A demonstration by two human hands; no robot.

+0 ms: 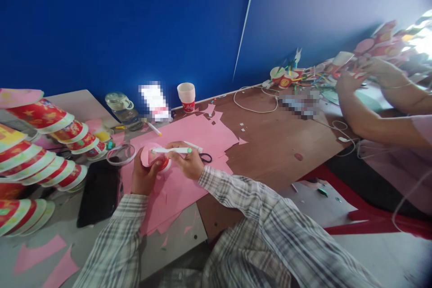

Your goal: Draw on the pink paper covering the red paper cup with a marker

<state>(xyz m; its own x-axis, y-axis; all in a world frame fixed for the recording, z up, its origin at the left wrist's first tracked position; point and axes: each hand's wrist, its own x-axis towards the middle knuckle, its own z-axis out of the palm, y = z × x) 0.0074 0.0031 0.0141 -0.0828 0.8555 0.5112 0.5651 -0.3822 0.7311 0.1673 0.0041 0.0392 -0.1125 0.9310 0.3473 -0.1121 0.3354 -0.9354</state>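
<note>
The left hand (146, 172) is curled part-way closed round a red-and-white paper cup (164, 164), thumb toward the near side, with the pink paper cover (145, 156) over its end tipped up and toward the left. The right hand (189, 163) is closed in a pinch on a white marker (173, 150); its far end meets or nearly meets the pink cover — I cannot tell whether it touches.

The step looks like marking that cover. To do it well, I would brace the cup low against the worktop (263, 155), keep the left fingers clear of the line, and turn the cup rather than twist the wrist. A light stroke should suit, since thin paper over a hollow cup may dent or tear; smudging is the other likely risk.

Under both hands lies a large pink sheet (205, 132), with a black loop (205, 158) just beside the right hand. A tape roll (120, 155) sits near the left hand, a dark phone (99, 193) beyond it, then tilted cup stacks (43, 166). Toward the blue wall (135, 18) stand a clear bottle (124, 111) and an upright cup (186, 97). Well apart, on the right, are a co-worker's hands (353, 82).
</note>
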